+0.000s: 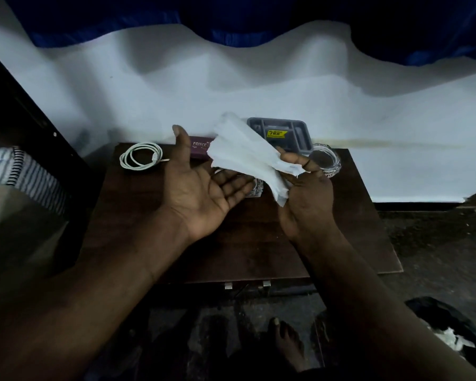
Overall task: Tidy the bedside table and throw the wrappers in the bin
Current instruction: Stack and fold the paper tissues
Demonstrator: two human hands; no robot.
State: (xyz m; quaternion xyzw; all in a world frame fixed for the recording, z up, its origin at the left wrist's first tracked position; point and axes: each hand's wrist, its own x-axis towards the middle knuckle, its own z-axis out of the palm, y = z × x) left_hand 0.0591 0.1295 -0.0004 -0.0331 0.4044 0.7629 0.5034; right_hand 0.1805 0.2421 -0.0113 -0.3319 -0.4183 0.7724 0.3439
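Hands are hovering together over a dark brown wooden counter (138,210), just in front of a grey compartmented plastic tray (300,133) that is sitting at the counter's back edge and bearing a yellow label. The left hand (201,193) is lying spread, palm up, fingers straight and thumb raised, holding nothing, with its fingertips reaching under the paper. The right hand (309,196) is pinching a crumpled white paper wrapper (242,152) between thumb and fingers. The wrapper is fanning out in the air toward the left, partly covering the tray's near-left corner.

Left of the tray, a purple box printed "PRINCE" (199,145) is lying by the wall, half hidden behind the left thumb, and further left of it a coiled white cable (124,158) is resting on the counter. Just right of the tray a clear glass dish (326,159) is standing, touching or almost touching the tray's corner. Well in front of the tray and to its right, down on the floor, a black bag (434,312) is holding white scraps (451,336).
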